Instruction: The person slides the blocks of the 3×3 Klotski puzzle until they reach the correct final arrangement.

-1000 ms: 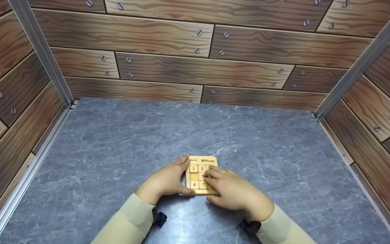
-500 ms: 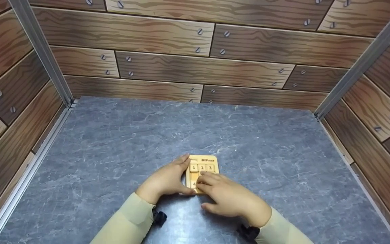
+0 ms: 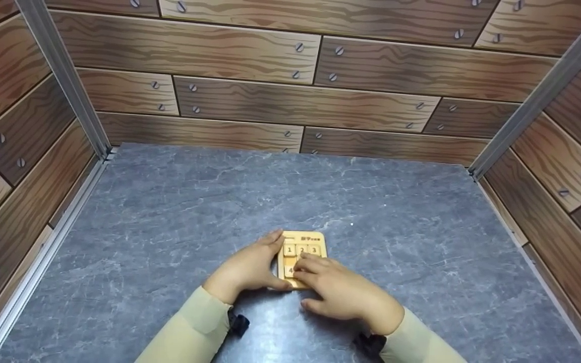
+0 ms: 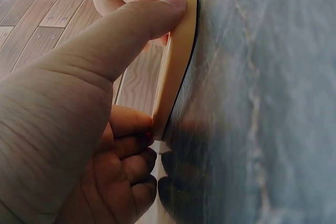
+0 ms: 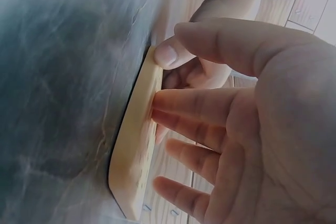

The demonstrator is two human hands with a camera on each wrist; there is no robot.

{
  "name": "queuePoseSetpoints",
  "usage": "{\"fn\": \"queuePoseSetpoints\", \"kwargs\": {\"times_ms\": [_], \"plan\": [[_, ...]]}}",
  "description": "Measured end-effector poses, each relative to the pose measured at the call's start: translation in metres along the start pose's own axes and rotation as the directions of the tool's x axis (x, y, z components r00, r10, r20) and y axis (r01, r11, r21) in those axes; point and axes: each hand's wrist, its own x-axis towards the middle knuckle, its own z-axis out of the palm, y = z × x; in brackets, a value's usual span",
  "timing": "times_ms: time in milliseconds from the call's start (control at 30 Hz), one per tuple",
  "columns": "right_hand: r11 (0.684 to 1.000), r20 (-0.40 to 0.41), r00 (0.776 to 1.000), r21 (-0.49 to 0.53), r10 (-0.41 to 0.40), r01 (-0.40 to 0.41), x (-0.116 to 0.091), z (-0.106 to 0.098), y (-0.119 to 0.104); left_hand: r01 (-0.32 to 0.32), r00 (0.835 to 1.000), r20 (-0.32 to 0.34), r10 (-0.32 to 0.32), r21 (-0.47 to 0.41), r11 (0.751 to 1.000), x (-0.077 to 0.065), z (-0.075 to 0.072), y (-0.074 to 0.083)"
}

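Observation:
A yellow wooden sliding number puzzle [image 3: 295,235] lies flat on the table in the head view. Its top row shows tiles 1, 2 and 3, and tile 4 [image 3: 290,271] sits low in the left column with a gap above it. My left hand [image 3: 250,266] grips the frame between thumb at the lower edge and fingers at the upper left corner. My right hand [image 3: 343,290] reaches over from the right, fingertips [image 5: 159,100] on the puzzle's face and thumb off it. The lower right tiles are hidden under it.
The puzzle rests on a grey-blue marbled tabletop [image 3: 220,201]. Wood-patterned panels [image 3: 250,101] close off the back and both sides, with metal posts [image 3: 63,75] at the corners. Dark wrist mounts [image 3: 238,325] sit below the sleeves.
My right hand has shifted left and down across the puzzle, uncovering tile 3 and covering 5 and 7. Tile 4 has slid slightly upward. My left hand keeps its hold on the frame.

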Motion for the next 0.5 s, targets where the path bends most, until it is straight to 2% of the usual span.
{"fn": "queuePoseSetpoints", "kwargs": {"times_ms": [333,500], "plan": [[0.999,-0.02,0.999,0.029,0.03,-0.029,0.006,0.004,0.014,-0.001,1.0,0.002,0.001,-0.008,1.0,0.001,0.001,0.0],[0.998,-0.011,1.0,0.053,0.022,-0.021,0.002,0.004,0.018,0.001,1.0,-0.002,-0.001,-0.017,1.0,0.0,0.0,0.0]]}}
